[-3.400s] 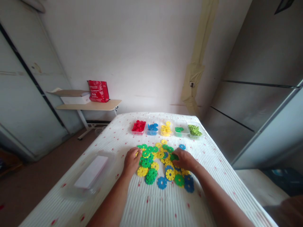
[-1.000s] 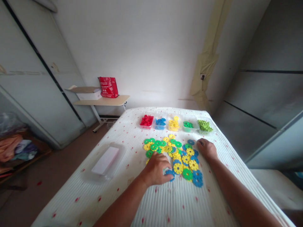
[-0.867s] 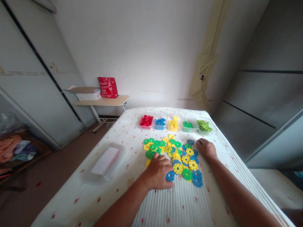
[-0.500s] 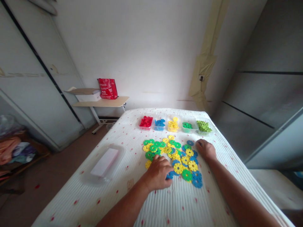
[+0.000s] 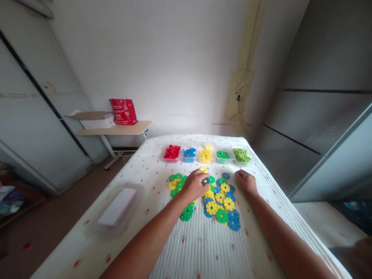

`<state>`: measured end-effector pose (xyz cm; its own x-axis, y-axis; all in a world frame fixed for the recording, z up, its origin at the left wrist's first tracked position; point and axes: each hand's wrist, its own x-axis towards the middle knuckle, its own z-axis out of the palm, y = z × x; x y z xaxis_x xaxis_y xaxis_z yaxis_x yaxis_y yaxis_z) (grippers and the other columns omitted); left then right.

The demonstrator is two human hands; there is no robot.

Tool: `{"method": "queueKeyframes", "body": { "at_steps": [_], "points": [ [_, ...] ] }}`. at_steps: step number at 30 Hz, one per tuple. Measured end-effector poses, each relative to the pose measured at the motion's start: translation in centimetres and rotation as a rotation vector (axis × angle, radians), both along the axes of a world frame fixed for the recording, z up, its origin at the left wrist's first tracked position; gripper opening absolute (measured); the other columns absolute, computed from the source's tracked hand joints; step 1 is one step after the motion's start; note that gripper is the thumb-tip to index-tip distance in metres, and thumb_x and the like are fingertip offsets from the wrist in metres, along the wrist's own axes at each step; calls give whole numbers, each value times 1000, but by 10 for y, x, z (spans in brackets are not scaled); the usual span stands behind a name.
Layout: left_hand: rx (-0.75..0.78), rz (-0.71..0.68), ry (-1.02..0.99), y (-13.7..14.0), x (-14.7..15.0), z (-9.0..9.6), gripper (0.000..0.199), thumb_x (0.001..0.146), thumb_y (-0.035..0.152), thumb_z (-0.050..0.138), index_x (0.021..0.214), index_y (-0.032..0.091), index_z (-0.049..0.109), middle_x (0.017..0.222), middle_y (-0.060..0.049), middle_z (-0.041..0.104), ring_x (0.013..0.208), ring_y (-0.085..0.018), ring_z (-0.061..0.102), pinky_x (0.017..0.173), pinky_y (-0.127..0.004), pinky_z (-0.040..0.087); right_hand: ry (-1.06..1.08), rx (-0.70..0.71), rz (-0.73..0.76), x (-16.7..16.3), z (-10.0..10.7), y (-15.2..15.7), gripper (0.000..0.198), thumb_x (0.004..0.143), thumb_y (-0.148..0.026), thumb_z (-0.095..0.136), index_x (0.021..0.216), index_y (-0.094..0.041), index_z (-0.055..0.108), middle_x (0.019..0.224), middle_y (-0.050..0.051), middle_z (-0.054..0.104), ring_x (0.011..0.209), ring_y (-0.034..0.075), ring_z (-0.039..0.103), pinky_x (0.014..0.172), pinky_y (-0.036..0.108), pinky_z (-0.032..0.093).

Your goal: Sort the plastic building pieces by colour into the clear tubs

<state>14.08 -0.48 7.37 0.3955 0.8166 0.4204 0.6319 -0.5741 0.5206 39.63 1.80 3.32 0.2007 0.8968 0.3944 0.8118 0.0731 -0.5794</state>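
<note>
Between the thumb and fingers of my left hand [image 5: 196,185] is a blue snowflake-shaped plastic disc [image 5: 205,181], raised over the loose pile. Beneath and around that hand lie green discs [image 5: 186,212] and yellow discs [image 5: 210,207], notched round the rim and overlapping on the cloth. My right hand [image 5: 246,182] rests at the pile's right edge with its fingers curled in. Something small and dark shows at its fingertips, too small to name. Just left of it lies a loose blue disc [image 5: 226,176]. The left forearm and hand hide part of the pile.
Clear tubs stand in a row at the back: red pieces [image 5: 172,152], blue pieces [image 5: 189,152], yellow pieces [image 5: 205,155], green pieces [image 5: 222,154] and light-green pieces [image 5: 241,155]. A white box [image 5: 117,207] sits in a clear tray [image 5: 136,198] at left.
My left hand has moved up and away from the pile's near edge, now lifting a blue disc. My right hand stays by the pile's right edge. The whole view has shifted slightly.
</note>
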Motion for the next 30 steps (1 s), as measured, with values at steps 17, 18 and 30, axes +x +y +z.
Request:
{"method": "queueKeyframes", "body": {
  "at_steps": [17, 18, 30],
  "points": [
    [-192, 57, 420, 66, 126, -17, 25, 64, 25, 62, 87, 17, 68, 100, -12, 63, 94, -26, 60, 80, -32, 49, 513, 61, -157, 13, -10, 8, 32, 65, -43, 49, 66, -15, 65, 54, 5, 62, 54, 18, 53, 53, 27, 37],
    [-201, 64, 439, 67, 128, -16, 26, 64, 24, 62, 88, 17, 68, 101, -13, 63, 94, -27, 60, 80, -32, 48, 524, 58, -158, 13, -9, 8, 32, 65, -43, 49, 65, -15, 64, 53, 4, 62, 52, 18, 52, 52, 27, 37],
    [-188, 118, 472, 70, 107, -14, 41, 60, 25, 66, 101, 20, 60, 98, -10, 62, 93, -24, 59, 79, -31, 48, 517, 38, -152, 11, -1, 4, 27, 64, -38, 48, 64, -16, 64, 48, 2, 58, 49, 17, 51, 52, 27, 37]
  ]
}}
